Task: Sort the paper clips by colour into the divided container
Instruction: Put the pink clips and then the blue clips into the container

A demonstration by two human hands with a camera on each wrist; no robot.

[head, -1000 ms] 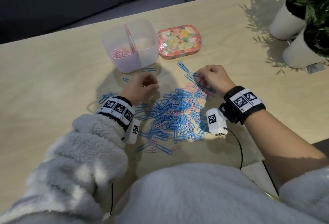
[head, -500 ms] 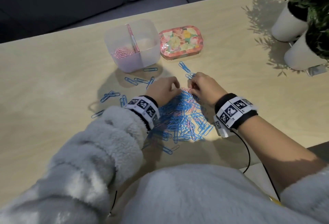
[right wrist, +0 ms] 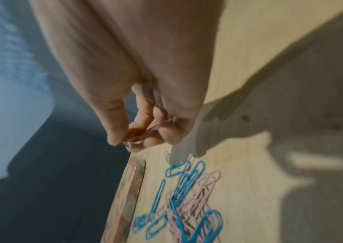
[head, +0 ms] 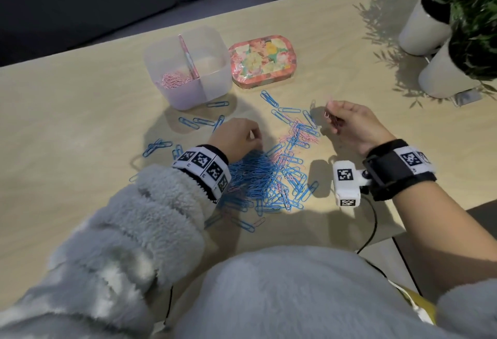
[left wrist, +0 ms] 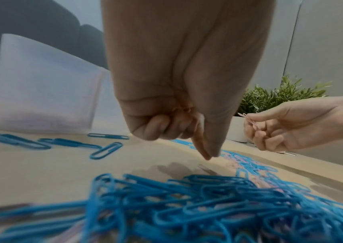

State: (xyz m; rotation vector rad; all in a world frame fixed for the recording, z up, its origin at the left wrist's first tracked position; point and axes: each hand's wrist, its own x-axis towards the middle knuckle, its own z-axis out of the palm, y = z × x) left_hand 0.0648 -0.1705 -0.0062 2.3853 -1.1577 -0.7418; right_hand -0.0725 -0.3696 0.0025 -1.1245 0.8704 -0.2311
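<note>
My right hand [head: 352, 126] is lifted off the table [head: 80, 112], just to the right of the heap of paper clips [head: 269, 177], and its thumb and fingers are curled in around a few pink clips [head: 328, 112], pinching them so that their ends stick out past my fingertips [left wrist: 251, 121]; the wrist view of that hand [right wrist: 145, 115] is blurred, but pale wire loops show between the thumb and the fingers there. My left hand [head: 236, 139] is down at the far left edge of the heap, with the outer fingers curled into the palm while the thumb and forefinger [left wrist: 201, 148] point down together toward the bare wood just beyond the blue clips [left wrist: 187, 205]; something pinkish shows in the fold of that hand [left wrist: 185, 108], but I cannot tell whether it is a clip, so I cannot say whether it holds anything. The heap is mostly blue, with a patch of pink clips on the table [head: 301, 134] at its far right side, between my two hands. Loose blue clips [head: 193, 122] lie scattered between the heap and the divided container [head: 212, 83], which stands beyond the heap to the left. Its left compartment holds a small pile of sorted pink clips [head: 173, 80]; the right one looks bare. Touching or nearly touching the container's right side lies a flowered tin [head: 262, 61]. Two white plant pots [head: 422, 29] stand well off to the right of the heap.
</note>
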